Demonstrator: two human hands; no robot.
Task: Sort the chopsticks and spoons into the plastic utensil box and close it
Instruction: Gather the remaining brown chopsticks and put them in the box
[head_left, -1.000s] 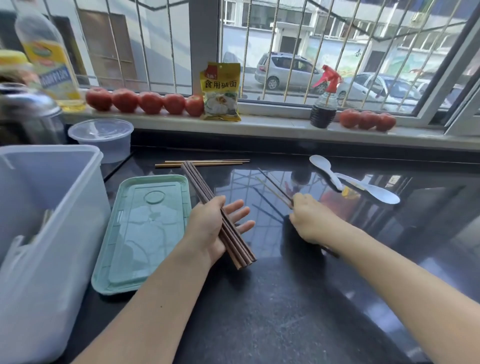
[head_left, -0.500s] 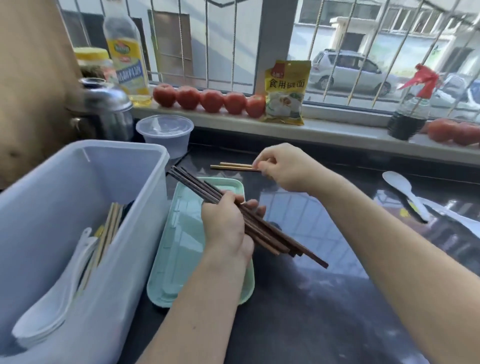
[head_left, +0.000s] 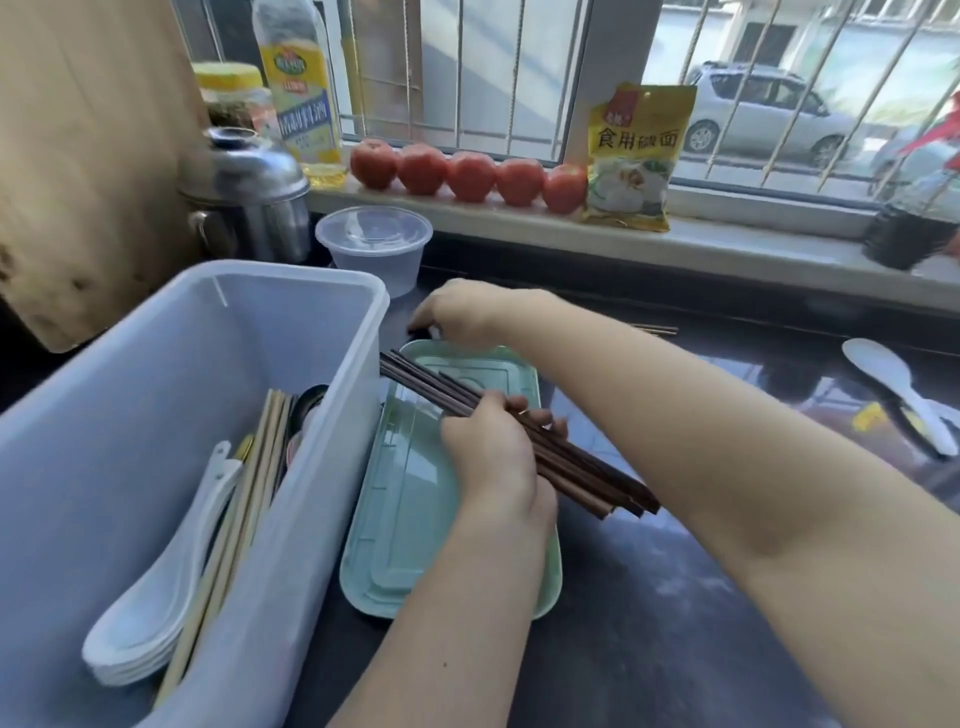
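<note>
"食用碱面" on the yellow packet (head_left: 635, 156) on the windowsill

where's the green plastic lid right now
The green plastic lid lies flat on the black counter, right beside the translucent utensil box, under the left hand.

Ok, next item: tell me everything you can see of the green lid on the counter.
The green lid is a pale mint rectangle with rounded corners, plastic by its look, with moulded raised ridges. It lies flat on the dark counter, right beside the translucent utensil box. The left hand, gripping dark chopsticks, is above its middle and hides part of it. The right hand is at its far edge; whether it touches is unclear.
</note>
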